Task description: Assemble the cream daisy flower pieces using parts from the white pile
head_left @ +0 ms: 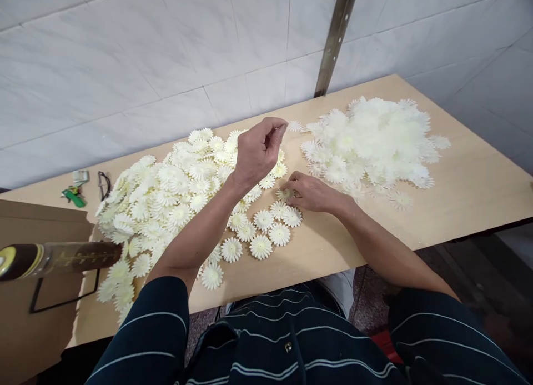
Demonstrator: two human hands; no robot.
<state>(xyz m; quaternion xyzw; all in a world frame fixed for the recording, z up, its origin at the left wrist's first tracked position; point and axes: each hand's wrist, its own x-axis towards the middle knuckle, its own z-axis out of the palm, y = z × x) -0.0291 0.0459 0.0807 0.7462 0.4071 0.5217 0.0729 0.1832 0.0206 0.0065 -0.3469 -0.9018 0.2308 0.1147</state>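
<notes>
Though cropped by the left edge of the frame, plainly a brown cardboard panel (45, 224) and, across it, a see-through cylindrical bottle (79, 257) with a dark, yellow-ringed lid. Higher up, a small green object (74, 198), too blurred to name. From left of centre to mid-frame, a broad heap of cream, many-petalled flower pieces (175, 190), overlapping on a pale wood-coloured tabletop (470, 201). Just below centre, a loose cluster of cream flower pieces (261, 246), mostly lying flat. Over the heap's right end, left hand (260, 151) with thumb and fingertips pressed together, contents impossible to tell. Slightly right and lower, right hand (314, 193), fingers bent and touching one cream flower piece (285, 195); firm pinch or mere touch, impossible to tell. At upper right, a second heap of whiter petalled pieces (375, 140).
</notes>
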